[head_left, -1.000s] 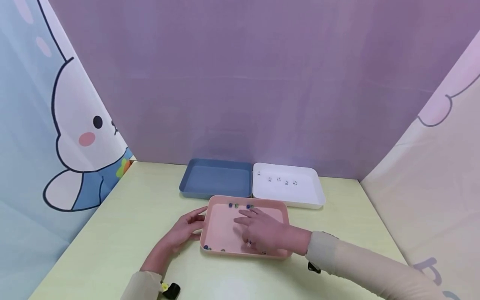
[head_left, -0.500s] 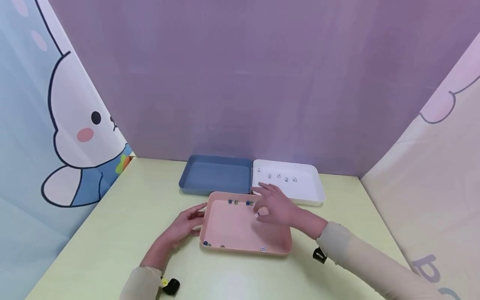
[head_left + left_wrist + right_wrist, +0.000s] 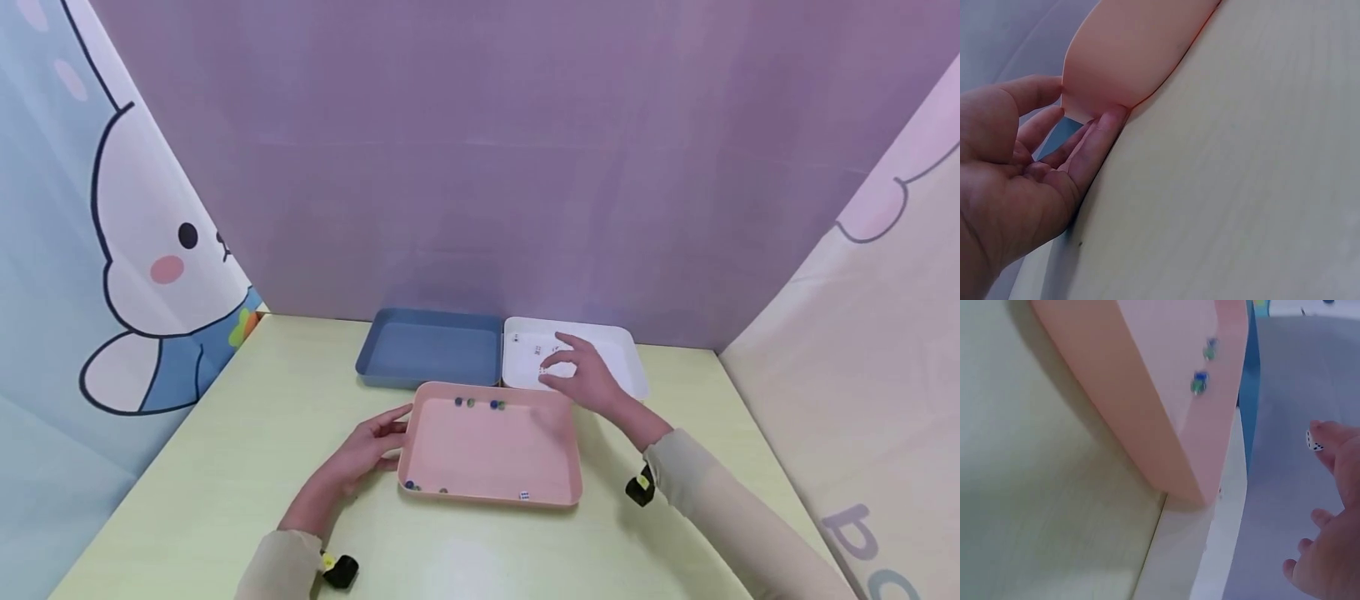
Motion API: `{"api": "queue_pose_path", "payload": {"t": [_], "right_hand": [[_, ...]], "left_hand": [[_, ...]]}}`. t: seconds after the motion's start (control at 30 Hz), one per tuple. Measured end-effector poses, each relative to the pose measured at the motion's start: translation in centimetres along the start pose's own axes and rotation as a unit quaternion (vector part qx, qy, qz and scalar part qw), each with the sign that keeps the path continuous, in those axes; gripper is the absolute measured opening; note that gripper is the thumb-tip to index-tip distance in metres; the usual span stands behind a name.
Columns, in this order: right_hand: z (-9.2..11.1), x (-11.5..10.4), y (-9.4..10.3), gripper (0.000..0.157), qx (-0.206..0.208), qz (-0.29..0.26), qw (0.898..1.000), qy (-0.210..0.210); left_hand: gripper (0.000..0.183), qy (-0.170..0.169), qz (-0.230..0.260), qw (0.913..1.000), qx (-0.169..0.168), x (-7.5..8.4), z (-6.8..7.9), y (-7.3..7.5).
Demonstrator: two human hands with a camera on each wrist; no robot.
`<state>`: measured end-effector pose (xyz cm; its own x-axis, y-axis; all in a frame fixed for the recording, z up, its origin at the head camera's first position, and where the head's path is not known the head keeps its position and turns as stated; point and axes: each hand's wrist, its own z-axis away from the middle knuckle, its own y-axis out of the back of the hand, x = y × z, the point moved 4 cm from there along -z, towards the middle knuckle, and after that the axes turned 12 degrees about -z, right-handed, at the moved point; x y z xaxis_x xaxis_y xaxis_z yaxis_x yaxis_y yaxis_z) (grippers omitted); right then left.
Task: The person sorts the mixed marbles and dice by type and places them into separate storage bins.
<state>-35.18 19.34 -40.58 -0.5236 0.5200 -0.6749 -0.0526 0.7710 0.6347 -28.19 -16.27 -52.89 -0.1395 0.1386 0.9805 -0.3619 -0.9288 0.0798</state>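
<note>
Die: I have it pinched at the thumb and forefinger of the right hand, on that hand's 9 o'clock side and toward 2 o'clock from the left hand. On the head view it shows over the white tray. On the right wrist view the small cube sits tilted, dotted faces toward me, its edges alike in length. My left hand is relaxed, fairly straight fingers touching the 9 o'clock wall of the pink tray, whose long axis runs from 9 to 3. Inside I count seven marbles, four around 11 to 12 o'clock and three around 7 to 8, plus one loose die at 5. I make out three dice in the white tray; the hand hides part of it. One blue tray lies at 11.
</note>
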Motion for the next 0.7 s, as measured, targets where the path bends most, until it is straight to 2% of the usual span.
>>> {"api": "queue_pose_path", "payload": {"t": [0.13, 0.27, 0.37, 0.5, 0.7], "right_hand": [[-0.4, 1.6, 1.1, 0.014, 0.048, -0.035, 0.997, -0.054], [-0.3, 3.6, 2.0, 0.02, 0.088, -0.056, 0.988, -0.116], [-0.3, 5.0, 2.6, 0.024, 0.111, -0.056, 0.981, -0.147], [-0.2, 6.3, 3.3, 0.026, 0.151, -0.063, 0.973, -0.164], [-0.7, 6.9, 3.8, 0.027, 0.194, -0.068, 0.966, -0.156]], "left_hand": [[0.059, 0.004, -0.001, 1.0, 0.008, -0.2, 0.0, 0.2], [0.058, 0.009, 0.003, 0.9999, 0.012, -0.4, 0.1, 0.1], [0.058, 0.008, 0.005, 0.9999, 0.013, -0.5, 0.2, 0.1], [0.059, 0.001, 0.006, 0.9999, 0.011, -0.4, 0.2, 0.0], [0.058, 0.002, 0.004, 0.9999, 0.013, -0.3, 0.1, 0.1]]}}
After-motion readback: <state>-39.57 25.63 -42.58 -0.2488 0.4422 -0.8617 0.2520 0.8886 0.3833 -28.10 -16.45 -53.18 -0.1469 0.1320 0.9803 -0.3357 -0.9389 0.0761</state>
